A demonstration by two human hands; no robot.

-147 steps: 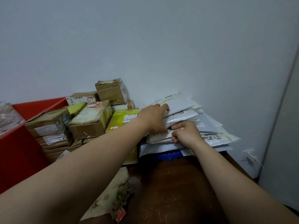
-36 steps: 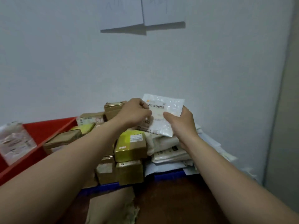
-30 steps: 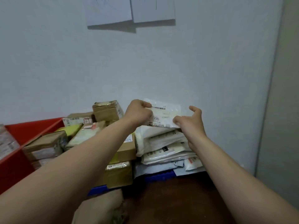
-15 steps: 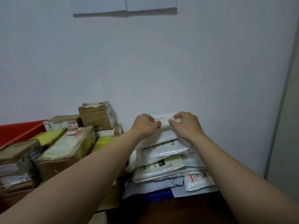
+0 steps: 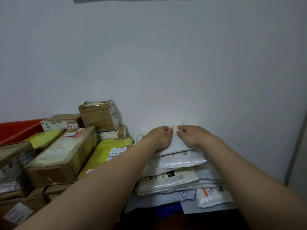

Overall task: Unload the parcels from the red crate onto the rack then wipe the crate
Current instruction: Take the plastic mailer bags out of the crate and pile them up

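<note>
A small white parcel (image 5: 174,129) with a barcode label lies on top of a stack of white soft mailers (image 5: 174,161) against the wall. My left hand (image 5: 159,136) and my right hand (image 5: 192,135) both rest on it, fingers curled over its far edge, almost touching each other. Most of the parcel is hidden under my hands. The stack sits on a blue rack (image 5: 169,209), of which only the front edge shows. The red crate (image 5: 18,131) is at the far left; only part of its rim and inner wall is in view.
Cardboard boxes (image 5: 99,115) and yellow-green parcels (image 5: 109,151) are piled left of the mailers, right beside my left forearm. A plain wall stands close behind. A grey panel (image 5: 297,155) borders the right side. Dark brown surface lies below the rack.
A second ago I held the white parcel up in the air. I have since lowered it onto the top of the mailer stack, and both hands now press on it close together.
</note>
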